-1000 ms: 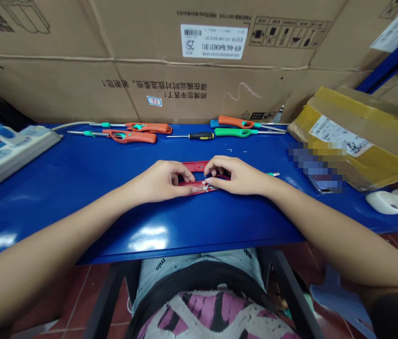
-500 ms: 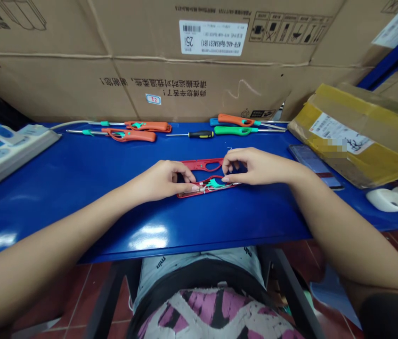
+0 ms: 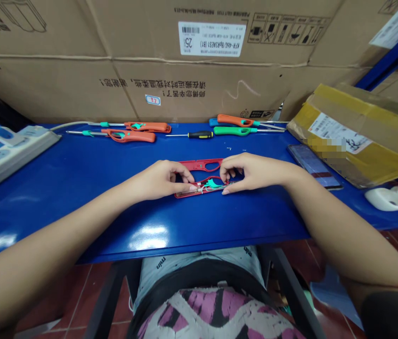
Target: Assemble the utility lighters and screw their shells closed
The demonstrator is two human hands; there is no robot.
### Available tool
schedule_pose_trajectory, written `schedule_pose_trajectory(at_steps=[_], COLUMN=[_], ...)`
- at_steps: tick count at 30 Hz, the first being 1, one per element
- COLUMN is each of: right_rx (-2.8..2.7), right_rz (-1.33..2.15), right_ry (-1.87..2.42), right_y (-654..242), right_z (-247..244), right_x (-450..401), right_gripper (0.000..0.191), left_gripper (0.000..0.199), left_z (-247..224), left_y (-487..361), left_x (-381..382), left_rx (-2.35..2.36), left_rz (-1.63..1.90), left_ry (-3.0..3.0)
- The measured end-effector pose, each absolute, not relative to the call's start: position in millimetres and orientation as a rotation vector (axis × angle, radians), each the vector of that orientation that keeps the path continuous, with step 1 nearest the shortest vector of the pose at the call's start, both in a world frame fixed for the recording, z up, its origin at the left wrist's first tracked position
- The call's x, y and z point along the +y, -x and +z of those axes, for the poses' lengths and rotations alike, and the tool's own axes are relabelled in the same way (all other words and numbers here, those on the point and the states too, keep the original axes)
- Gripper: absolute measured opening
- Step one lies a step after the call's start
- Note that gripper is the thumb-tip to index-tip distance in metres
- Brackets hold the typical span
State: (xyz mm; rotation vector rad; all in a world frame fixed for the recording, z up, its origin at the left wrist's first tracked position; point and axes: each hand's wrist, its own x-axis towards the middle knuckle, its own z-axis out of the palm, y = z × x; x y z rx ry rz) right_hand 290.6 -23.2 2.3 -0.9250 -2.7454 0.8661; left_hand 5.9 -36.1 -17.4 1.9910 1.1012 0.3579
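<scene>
**Steadied at both ends**

On the blue worktop (image 3: pixel 199 226) before you lies the near red casing half (image 3: pixel 199 193), its inside facing up, probably so that you can get at the green trigger (image 3: pixel 212 183) and pale wire (image 3: pixel 204 189) within.

Your left hand (image 3: pixel 166 180) grasps its left end: the thumb lies over it and the curled fingers meet the far rim, with only a narrow gap between. That hold seems meant to stop the casing sliding. Your right hand (image 3: pixel 246 173) is at the other end, thumb by the near side and bent fingers by the far side, slightly parted across the casing. Whether they pinch the rim or a part inside, I cannot tell.

Just beyond, apart from the near half, lies the far red casing half (image 3: pixel 195 165), its right end partly behind your right fingers; it is likely kept there for easy reach.

Further back, the screwdriver (image 3: pixel 200 135) lies between two orange lighters (image 3: pixel 142 136) on the left and a green lighter (image 3: pixel 229 131) on the right, with another orange lighter (image 3: pixel 232 120) behind that, apparently lined up to leave you elbow room.
</scene>
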Motion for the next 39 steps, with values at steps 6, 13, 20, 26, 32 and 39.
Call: schedule_pose_trajectory(at_steps=[6,13,20,26,32,39], right_rx=[-2.772,-2.748,-2.754,-2.773,-2.741,-2.640], right_rz=[0.853,0.867,0.829,0.779,0.828,0.996], right_ry=[0.858,0.841,0.824,0.789,0.844,1.083], right_y=[-288.0,-289.0,-287.3,-284.7,-283.5,-282.0], right_z=[1.5,3.1,4.1,5.6,7.4,1.4], right_x=[-23.2,-24.4,-25.8,-28.2,-29.5,-26.3], right_gripper=[0.018,0.016,0.014,0.014,0.015,0.018], left_gripper=[0.036,0.035,0.034,0.034,0.035,0.040], left_z=[-16.4,-18.0,-16.9,-17.2,-17.0,-16.9], left_y=[-6.1,-4.9,-5.6,-4.9,-4.6,-5.4], left_x=[-36.6,-35.8,-35.5,-35.3,-35.4,-34.2], left_rx=[1.099,1.093,1.101,1.098,1.092,1.131], left_rz=[0.358,0.363,0.354,0.350,0.363,0.309], left_ry=[-2.011,-2.010,-2.027,-2.010,-2.032,-1.969])
